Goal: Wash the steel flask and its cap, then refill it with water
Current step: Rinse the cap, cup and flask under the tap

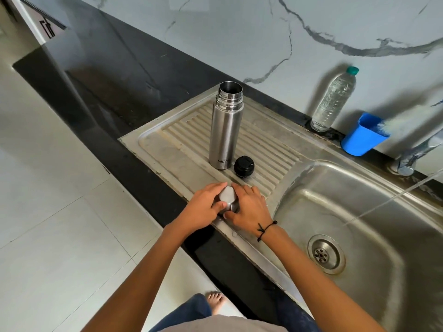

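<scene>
While upright, steel flask point(225, 130) mouth up

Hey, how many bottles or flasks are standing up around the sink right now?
2. The steel flask stands open on the ribbed drainboard, beside its black stopper. The plastic water bottle stands capped against the wall, next to the blue cup. None seem hidden.
</scene>
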`<action>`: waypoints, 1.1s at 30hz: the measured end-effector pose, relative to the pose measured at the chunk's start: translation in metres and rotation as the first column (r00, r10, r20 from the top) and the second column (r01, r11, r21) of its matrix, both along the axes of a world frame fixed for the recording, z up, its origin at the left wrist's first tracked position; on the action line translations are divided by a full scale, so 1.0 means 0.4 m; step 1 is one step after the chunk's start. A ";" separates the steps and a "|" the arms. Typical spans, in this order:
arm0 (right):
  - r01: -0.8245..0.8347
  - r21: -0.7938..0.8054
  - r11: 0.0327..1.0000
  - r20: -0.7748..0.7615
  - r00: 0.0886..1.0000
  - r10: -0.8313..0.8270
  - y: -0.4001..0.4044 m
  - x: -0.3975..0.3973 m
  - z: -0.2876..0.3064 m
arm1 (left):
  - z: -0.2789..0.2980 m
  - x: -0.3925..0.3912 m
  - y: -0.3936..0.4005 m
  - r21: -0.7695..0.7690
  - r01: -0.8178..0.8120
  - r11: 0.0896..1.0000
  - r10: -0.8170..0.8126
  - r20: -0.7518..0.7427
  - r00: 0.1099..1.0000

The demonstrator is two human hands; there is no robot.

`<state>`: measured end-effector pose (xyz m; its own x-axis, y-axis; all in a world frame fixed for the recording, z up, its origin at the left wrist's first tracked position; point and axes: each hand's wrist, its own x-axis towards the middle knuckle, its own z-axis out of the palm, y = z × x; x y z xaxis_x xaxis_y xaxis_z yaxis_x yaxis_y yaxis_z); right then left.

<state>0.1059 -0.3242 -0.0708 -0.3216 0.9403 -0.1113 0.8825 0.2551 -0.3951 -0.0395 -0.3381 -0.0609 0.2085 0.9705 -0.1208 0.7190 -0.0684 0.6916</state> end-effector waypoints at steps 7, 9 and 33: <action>-0.062 -0.058 0.996 0.044 0.997 0.064 0.018 0.021 0.015 | -0.003 0.004 -0.001 0.003 -0.006 1.000 0.006 -0.022 1.000; -0.042 -0.026 0.999 -0.045 0.998 0.041 0.031 0.037 0.032 | 0.006 0.003 -0.002 0.035 -0.013 0.999 0.013 -0.010 1.000; 0.364 0.081 0.928 -0.450 0.844 -0.292 0.186 0.135 0.030 | 0.084 0.178 0.175 0.107 -0.037 0.994 0.035 0.023 0.999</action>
